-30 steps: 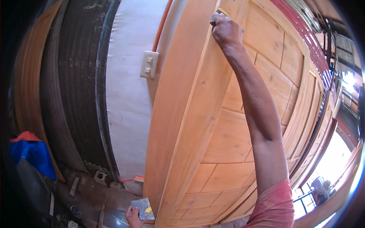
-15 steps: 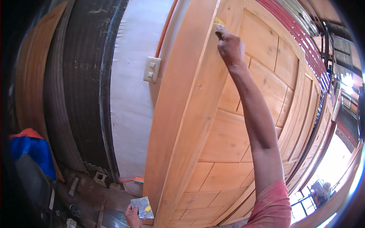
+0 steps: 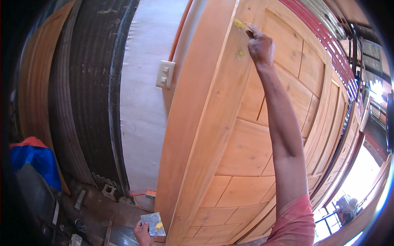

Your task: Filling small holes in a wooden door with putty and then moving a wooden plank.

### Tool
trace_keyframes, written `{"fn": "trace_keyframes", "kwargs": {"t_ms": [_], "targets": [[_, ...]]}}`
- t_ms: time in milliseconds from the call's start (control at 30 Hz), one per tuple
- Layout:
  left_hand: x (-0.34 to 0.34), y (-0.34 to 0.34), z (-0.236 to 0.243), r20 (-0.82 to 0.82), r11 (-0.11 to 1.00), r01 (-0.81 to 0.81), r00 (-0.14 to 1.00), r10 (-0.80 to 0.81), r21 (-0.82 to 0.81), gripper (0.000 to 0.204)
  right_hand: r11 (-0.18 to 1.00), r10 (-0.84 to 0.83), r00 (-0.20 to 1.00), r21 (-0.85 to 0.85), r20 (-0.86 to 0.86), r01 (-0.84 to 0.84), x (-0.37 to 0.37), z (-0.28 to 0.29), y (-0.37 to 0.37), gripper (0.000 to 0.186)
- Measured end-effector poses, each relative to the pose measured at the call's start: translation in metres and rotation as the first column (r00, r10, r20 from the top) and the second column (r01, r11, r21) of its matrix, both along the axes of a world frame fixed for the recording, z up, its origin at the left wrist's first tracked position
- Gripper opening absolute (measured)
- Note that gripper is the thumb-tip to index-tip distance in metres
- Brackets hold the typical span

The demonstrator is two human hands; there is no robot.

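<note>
A light wooden panelled door (image 3: 242,151) stands tilted in front of me. Near its top, a yellow smear of filler (image 3: 239,23) lies on the stile, with a smaller yellow patch (image 3: 240,53) below it. My right hand (image 3: 261,47) is raised just right of the upper smear, fingers pinched together; whatever they hold is too thin to make out. Low down, by the door's bottom left, my left hand (image 3: 143,234) grips a flat square metal plate (image 3: 150,220) by its edge. On that plate sits a yellow dab of filler (image 3: 159,225).
Behind the door is a pale wall panel (image 3: 141,106) with a white switch plate (image 3: 165,74) and an orange pipe (image 3: 180,30). Dark corrugated sheets (image 3: 92,90) lean to the left. A hollow block (image 3: 109,191) rests on the floor. More doors (image 3: 328,127) stand at the right.
My right hand has moved slightly right and down, off the door's edge. The yellow smear and the patch below it now show uncovered. My left hand still holds the plate low down.
</note>
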State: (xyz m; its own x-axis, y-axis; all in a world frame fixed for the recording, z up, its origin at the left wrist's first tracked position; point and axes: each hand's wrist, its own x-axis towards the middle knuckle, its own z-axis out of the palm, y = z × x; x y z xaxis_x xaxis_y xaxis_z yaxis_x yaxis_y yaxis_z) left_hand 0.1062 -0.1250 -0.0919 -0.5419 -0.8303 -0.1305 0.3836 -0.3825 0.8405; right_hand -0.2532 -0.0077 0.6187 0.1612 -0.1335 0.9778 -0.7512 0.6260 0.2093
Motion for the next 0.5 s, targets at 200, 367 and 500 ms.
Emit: {"fn": "trace_keyframes", "kwargs": {"t_ms": [200,367,500], "targets": [[0.007,0.008,0.004,0.002,1.000,-0.006,1.000,0.006,0.007,0.021,0.992,-0.052,0.991,0.125,0.125,0.036,0.015,-0.026,0.016,0.028],[0.012,0.019,0.064,-0.033,0.998,-0.051,0.998,0.051,-0.024,0.023,0.768,0.629,0.617,-0.258,0.473,-0.586,0.065,-0.099,0.073,0.026],[0.001,0.042,0.131,0.036,0.981,-0.094,0.994,0.101,-0.167,0.033,0.381,0.863,-0.014,-0.669,0.505,-0.638,0.092,-0.213,0.094,0.029]]}}
